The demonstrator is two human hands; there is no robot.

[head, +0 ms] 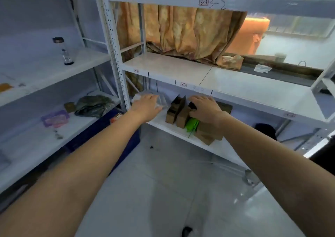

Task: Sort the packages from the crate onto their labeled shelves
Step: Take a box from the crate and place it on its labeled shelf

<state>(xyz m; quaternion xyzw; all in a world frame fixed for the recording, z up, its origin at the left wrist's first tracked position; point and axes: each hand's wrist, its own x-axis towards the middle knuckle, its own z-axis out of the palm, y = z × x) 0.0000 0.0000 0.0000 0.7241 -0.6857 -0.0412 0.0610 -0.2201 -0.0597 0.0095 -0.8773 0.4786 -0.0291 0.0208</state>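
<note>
Low in the frame, my two bare forearms run up from the bottom corners toward the lower shelf point(164, 123) at centre. My left hand point(146, 108) lies palm down, fingers spread wide, on a clear plastic package point(159, 100) at the shelf's left end; whether it grips it, I cannot tell. My right hand point(205, 109) curls loosely over the top of the cardboard boxes point(178, 113), which stand on edge with their long axes running back into the shelf. A green package point(191, 125) sits just below that hand, touching the boxes, so the right hand is nearer to it. Beyond, on the rail above, small shelf labels point(183, 85) are too blurred to read. I judge the clear package is being placed.
</note>
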